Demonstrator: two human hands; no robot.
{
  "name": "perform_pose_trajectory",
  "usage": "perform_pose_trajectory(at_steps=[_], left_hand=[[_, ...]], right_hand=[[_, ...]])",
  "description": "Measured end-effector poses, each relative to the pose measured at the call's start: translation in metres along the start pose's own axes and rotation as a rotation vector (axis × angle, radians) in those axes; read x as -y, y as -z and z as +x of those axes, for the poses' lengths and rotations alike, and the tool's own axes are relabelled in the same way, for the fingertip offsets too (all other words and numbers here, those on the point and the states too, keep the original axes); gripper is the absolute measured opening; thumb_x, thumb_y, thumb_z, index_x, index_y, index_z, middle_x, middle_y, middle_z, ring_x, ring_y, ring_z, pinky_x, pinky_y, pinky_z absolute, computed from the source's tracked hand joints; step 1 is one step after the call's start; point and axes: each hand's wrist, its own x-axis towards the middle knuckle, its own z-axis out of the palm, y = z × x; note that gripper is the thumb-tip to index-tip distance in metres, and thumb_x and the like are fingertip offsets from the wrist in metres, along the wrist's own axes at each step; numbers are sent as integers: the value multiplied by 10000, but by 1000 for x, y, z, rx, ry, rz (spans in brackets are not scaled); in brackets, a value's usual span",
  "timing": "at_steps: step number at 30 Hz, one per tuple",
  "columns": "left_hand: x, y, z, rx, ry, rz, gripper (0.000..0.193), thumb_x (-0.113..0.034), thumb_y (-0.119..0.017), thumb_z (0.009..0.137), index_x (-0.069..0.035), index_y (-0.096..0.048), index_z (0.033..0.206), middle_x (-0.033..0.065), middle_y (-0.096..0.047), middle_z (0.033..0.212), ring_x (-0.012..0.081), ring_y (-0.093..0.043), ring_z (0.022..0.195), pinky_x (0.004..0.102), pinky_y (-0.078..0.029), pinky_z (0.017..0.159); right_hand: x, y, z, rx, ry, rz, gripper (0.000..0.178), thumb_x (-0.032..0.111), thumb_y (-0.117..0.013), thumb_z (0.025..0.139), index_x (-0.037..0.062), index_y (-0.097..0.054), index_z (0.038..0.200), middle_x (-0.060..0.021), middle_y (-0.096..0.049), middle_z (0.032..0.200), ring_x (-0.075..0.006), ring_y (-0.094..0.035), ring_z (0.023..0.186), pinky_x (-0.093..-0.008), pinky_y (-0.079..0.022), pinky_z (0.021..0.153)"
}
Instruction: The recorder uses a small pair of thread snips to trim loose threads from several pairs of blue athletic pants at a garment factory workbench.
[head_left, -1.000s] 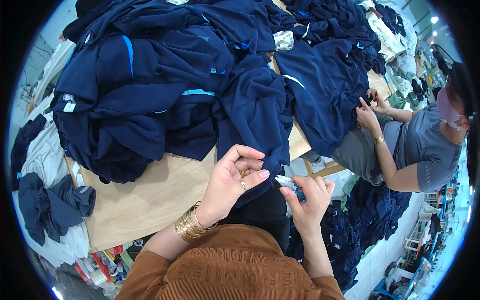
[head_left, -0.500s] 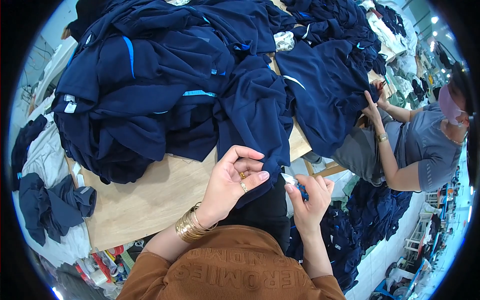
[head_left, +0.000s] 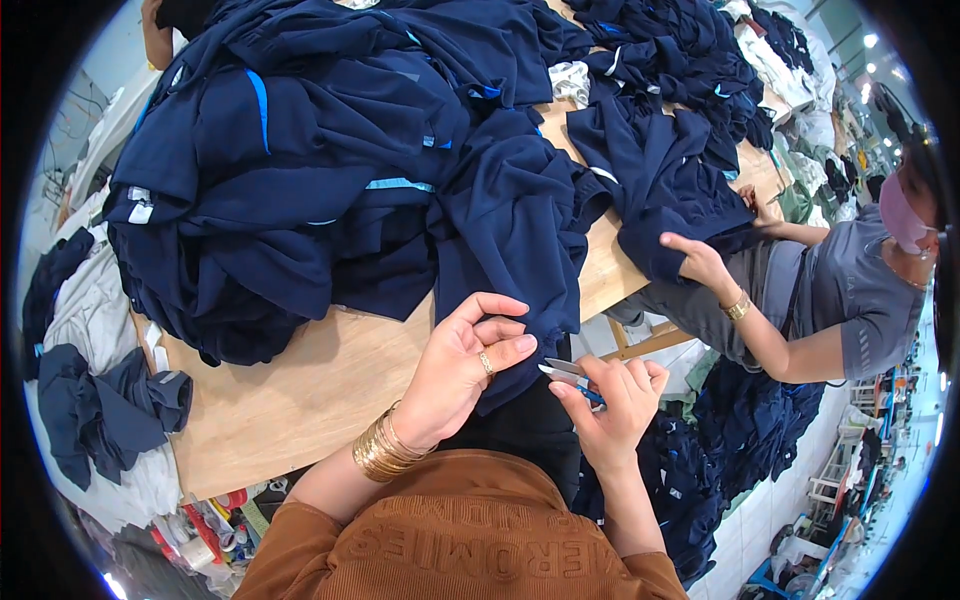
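A dark navy garment [head_left: 510, 215] drapes over the table's front edge, its lower end bunched near my left hand [head_left: 470, 360]. That hand's fingers are curled, with the thumb against the bunched fabric; the exact grip point is partly hidden. Gold bangles circle the wrist. My right hand [head_left: 618, 405] is closed around small thread snips [head_left: 570, 372] with blue handles. Their two metal blades stand slightly apart and point toward the garment's bunched end, close to my left fingertips.
A large heap of navy garments [head_left: 290, 180] with light-blue strips covers the wooden table [head_left: 290, 410]. To the right, a person [head_left: 830, 290] handles another navy garment [head_left: 675, 190]. More navy clothes [head_left: 750, 430] lie low at right. Pale cloth [head_left: 95, 320] lies at left.
The snips have turned so both blades now show apart, nearer the garment. My left hand stays almost still. The person at right has drawn their garment closer, and an arm appears at the far left.
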Motion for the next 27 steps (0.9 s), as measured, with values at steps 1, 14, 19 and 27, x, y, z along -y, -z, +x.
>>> perform_pose_trajectory(at_steps=[1, 14, 19, 27], left_hand=[[0, 0, 0, -9, 4, 6, 283, 25, -615, 810, -13, -502, 1068, 44, -577, 897, 92, -572, 877, 216, -459, 829], [-1, 3, -1, 10, 14, 44, 289, 37, -594, 812, -22, -491, 1076, 42, -560, 939, 95, -552, 913, 221, -444, 848], [-6, -1, -2, 39, 23, 81, 317, 51, -566, 809, -28, -474, 1102, 46, -537, 1027, 95, -535, 947, 228, -433, 854], [-6, 0, -3, 74, -46, 159, 346, 53, -568, 806, -35, -468, 1126, 49, -538, 1052, 89, -533, 952, 229, -432, 855]], right_hand=[[0, 0, 0, 1, -1, -2, 276, 349, -736, 675, 128, -618, 790, 41, -499, 616, -147, -422, 580, -308, -277, 686], [3, -1, 4, -52, -155, 139, 201, 248, -735, 691, 99, -615, 756, 19, -521, 623, -160, -433, 578, -302, -293, 675], [-6, -1, 1, -56, -263, 254, 194, 187, -736, 684, 64, -625, 786, -8, -539, 631, -162, -444, 573, -292, -297, 662], [-1, 1, 4, -29, -176, 175, 207, 210, -747, 674, 86, -620, 781, 15, -544, 640, -156, -445, 574, -296, -294, 662]])
